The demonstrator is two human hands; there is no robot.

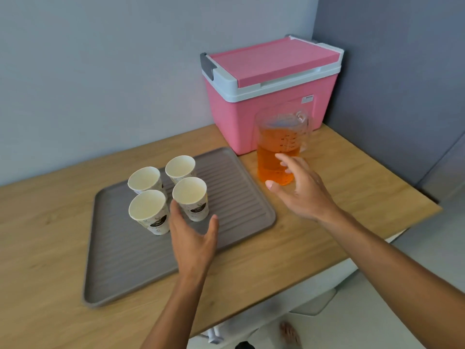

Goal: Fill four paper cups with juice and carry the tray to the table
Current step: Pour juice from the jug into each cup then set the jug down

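Observation:
Several empty white paper cups stand upright in a tight group on the far left part of a grey ribbed tray (234,197). The front right cup (191,201) is nearest my left hand (193,238), which is open just in front of it, fingers apart, not touching. A clear glass jug (279,144) holding orange juice stands on the wooden counter right of the tray. My right hand (299,187) is open in front of the jug, fingers spread near its lower side, holding nothing.
A pink cooler box (271,91) with a closed lid stands behind the jug in the corner. Grey walls close off the back and right. The counter's front edge (314,275) runs diagonally below my arms, with floor and a bare foot beyond.

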